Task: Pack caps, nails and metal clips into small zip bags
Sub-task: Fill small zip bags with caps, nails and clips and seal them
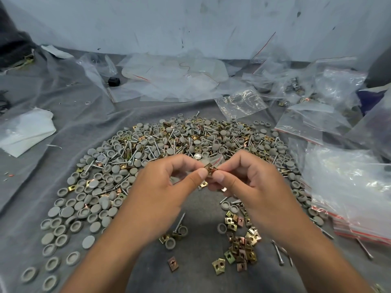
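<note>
My left hand point(169, 182) and my right hand point(243, 182) meet above the middle of the grey cloth point(63, 127). Between their thumbs and fingers they pinch a small clear zip bag point(213, 160) with a red strip, and a brass metal clip point(210, 170) sits at its mouth. A wide heap of grey caps point(135, 144), silver nails point(135, 157) and clips spreads behind and to the left of the hands. Several loose brass clips point(241, 248) lie under my right wrist.
A stack of empty zip bags point(349, 197) lies at the right, with more loose bags point(173, 81) along the back by the white wall. A white sheet point(27, 132) lies at the left. Single nails point(279, 254) rest at the lower right.
</note>
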`<state>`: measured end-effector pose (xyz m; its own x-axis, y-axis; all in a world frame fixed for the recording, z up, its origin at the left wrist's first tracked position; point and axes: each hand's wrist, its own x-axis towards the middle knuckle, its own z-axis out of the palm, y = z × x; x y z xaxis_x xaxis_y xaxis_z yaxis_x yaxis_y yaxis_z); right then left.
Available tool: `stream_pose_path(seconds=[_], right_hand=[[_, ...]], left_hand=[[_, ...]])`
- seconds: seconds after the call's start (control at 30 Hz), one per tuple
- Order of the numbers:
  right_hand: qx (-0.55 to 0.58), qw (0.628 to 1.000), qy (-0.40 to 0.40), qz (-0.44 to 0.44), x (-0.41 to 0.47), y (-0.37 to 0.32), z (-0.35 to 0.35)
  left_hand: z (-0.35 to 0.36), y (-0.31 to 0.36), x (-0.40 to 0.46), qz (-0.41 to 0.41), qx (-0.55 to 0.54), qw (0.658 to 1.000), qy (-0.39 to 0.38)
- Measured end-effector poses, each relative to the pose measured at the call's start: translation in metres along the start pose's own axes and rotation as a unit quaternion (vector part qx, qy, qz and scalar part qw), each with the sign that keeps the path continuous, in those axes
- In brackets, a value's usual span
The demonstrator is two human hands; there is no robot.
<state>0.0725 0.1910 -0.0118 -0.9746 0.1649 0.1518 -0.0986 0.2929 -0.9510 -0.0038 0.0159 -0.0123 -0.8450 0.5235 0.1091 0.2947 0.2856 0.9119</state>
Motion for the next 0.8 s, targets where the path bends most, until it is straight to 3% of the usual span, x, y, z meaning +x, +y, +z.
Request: stream_pose_path(seconds=[0.13,0.27,0.43,0.63,0.8], right_hand=[[-0.156,0.987,-0.034,-0.026,0.000,-0.001,-0.012],[-0.041,0.999,-0.012,0.018,0.001,0.004,-0.006],[-0.177,0.980,-0.080,-0.031,0.001,0.001,-0.013],[-0.240,0.962,-0.130,-0.013,0.001,0.003,-0.022],[-0.290,0.946,-0.144,0.021,-0.004,-0.005,-0.025]], left_hand=[[0.005,0.001,-0.002,0.025,0.108,0.994,0.010],[0.009,0.004,-0.002,0.053,0.132,0.988,0.054],[0.003,-0.001,-0.003,0.039,0.129,0.991,0.012],[0.010,0.000,-0.006,0.073,0.254,0.965,0.007],[0.015,-0.001,-0.005,0.090,0.244,0.965,-0.007]])
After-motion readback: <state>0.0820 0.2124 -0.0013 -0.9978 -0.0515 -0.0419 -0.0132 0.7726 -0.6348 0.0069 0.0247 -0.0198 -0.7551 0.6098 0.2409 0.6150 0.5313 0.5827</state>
